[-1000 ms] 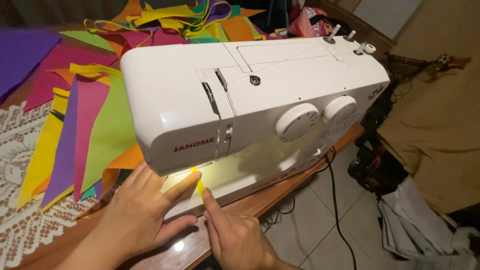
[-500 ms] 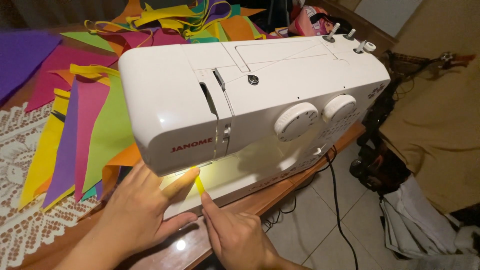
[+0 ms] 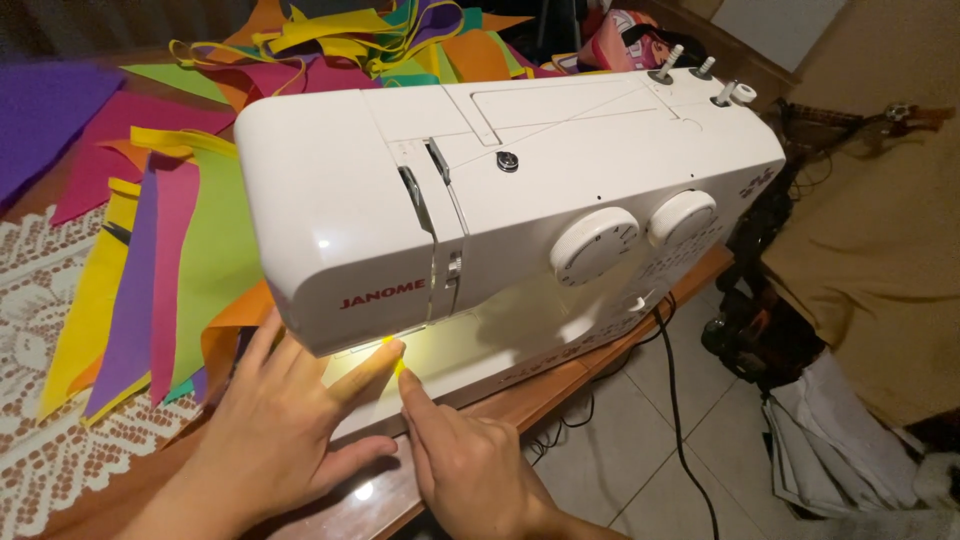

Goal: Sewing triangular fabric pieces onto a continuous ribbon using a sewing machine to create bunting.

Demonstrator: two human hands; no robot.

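The glossy white plastic sewing machine [image 3: 500, 200] is sitting close to the front edge of the brown wooden table [image 3: 560, 385], leaving only a narrow strip of bare wood before the drop to the tiled floor [image 3: 640, 450]. The left hand [image 3: 285, 440] is lying flat with fingers spread on the machine's lit bed, gripping nothing, its forefinger reaching under the head. The right hand [image 3: 465, 465] is pointing one finger at a small yellow fabric strip [image 3: 396, 362] beneath the needle area, pressing rather than holding. Soft felt pennants in yellow, purple, pink and green [image 3: 150, 270] are crowding the left side over a white lace cloth [image 3: 40, 300]. A black cord [image 3: 672, 390] is hanging off the edge.
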